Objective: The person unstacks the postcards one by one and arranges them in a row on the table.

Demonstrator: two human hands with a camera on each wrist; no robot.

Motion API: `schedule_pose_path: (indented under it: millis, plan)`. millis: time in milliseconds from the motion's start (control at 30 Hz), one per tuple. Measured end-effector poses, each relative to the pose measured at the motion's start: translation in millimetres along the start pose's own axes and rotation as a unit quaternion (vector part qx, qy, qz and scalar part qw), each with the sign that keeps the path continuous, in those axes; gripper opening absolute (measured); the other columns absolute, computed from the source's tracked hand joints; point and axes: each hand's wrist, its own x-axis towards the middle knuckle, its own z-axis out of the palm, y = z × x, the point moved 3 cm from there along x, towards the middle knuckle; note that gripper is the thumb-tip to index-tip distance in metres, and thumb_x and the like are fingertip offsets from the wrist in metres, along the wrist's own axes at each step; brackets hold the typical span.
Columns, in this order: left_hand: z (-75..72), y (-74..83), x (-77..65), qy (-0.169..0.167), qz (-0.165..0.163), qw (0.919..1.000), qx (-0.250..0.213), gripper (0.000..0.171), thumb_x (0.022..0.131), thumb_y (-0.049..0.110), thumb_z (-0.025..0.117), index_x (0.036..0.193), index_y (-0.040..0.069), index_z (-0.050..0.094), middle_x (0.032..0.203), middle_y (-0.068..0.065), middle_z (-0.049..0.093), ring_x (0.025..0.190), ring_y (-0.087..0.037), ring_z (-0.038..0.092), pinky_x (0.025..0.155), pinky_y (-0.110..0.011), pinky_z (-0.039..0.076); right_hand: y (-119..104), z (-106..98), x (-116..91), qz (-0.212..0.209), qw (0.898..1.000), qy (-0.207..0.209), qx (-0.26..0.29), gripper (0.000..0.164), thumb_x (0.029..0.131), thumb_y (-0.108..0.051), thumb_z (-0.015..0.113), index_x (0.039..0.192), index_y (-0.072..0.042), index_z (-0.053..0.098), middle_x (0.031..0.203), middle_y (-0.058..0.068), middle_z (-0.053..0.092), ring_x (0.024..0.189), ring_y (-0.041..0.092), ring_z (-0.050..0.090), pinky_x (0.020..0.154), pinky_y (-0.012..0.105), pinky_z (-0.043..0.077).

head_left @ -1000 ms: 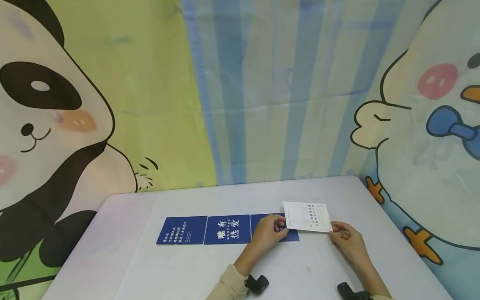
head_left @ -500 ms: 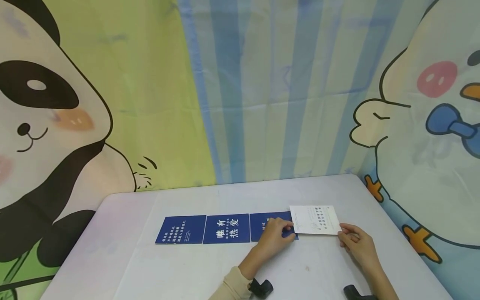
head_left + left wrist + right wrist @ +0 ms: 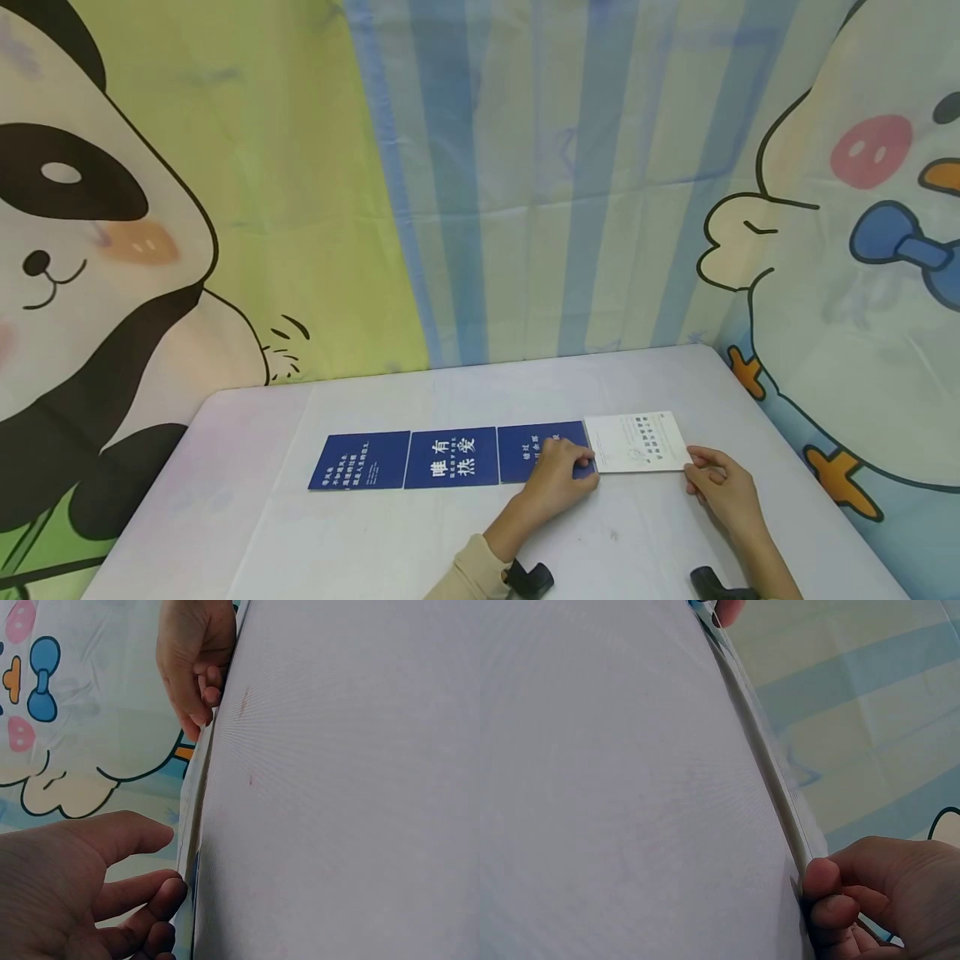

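Observation:
A white card [image 3: 626, 442] with printed characters lies at the right end of a row of blue cards. My right hand [image 3: 727, 493] pinches its right edge near the front corner; the right wrist view shows the fingers [image 3: 823, 879] closed at the edge of the card [image 3: 769, 761], which is seen from the side. My left hand [image 3: 558, 482] rests at the seam between the white card and the rightmost blue card [image 3: 516, 442], covering part of the blue one. In the left wrist view its fingers are relaxed, with thumb and index apart.
Two more blue cards with white lettering, the middle one [image 3: 453, 458] and the left one [image 3: 360, 461], continue the row on the white table [image 3: 360, 542]. A printed curtain [image 3: 510, 183] stands behind the table's far edge.
The white card has moved right and down, from overlapping the third blue card to lying beside it. Both hands have shifted rightward with it. The blue cards have stayed in place.

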Motion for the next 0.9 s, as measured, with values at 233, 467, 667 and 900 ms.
schedule_pose_path:
  millis: [233,467,667,900]
  plan:
    - [0.5,1.3,-1.9,-0.017,-0.01,0.9997,0.014,0.03,0.084,0.022,0.074,0.11,0.007,0.073,0.085,0.008,0.056,0.088,-0.007,0.039,0.079,-0.022,0.037,0.5,0.2,-1.0,0.001,1.0,0.0,0.006,0.041,0.093,-0.007,0.057,0.131,0.008,0.05,0.108,0.018,0.056,0.063,0.007,0.061,0.054,0.02,0.049]
    - [0.9,-2.4,-0.3,-0.012,-0.01,0.9996,0.023,0.03,0.084,0.024,0.074,0.11,0.009,0.073,0.084,0.011,0.055,0.087,-0.007,0.039,0.079,-0.022,0.038,-1.1,3.5,2.2,0.01,1.0,-0.002,0.007,0.041,0.092,-0.006,0.056,0.131,0.008,0.051,0.11,0.019,0.056,0.063,0.007,0.061,0.055,0.02,0.05]
    - [-0.7,-6.5,-1.1,-0.01,-0.013,0.9993,0.033,0.029,0.084,0.024,0.073,0.109,0.01,0.073,0.083,0.011,0.055,0.088,-0.007,0.04,0.078,-0.021,0.037,0.9,8.0,8.0,0.024,1.0,-0.011,0.006,0.043,0.093,-0.008,0.056,0.132,0.008,0.049,0.111,0.02,0.056,0.065,0.009,0.061,0.055,0.021,0.05]
    - [-2.9,-6.3,1.2,0.003,-0.009,0.9995,0.031,0.024,0.085,0.023,0.073,0.106,0.012,0.075,0.081,0.012,0.054,0.086,-0.004,0.04,0.079,-0.021,0.036,9.4,7.2,17.8,0.039,0.999,0.003,-0.009,0.042,0.094,-0.011,0.053,0.133,0.005,0.05,0.111,0.019,0.057,0.065,0.01,0.061,0.056,0.022,0.05]
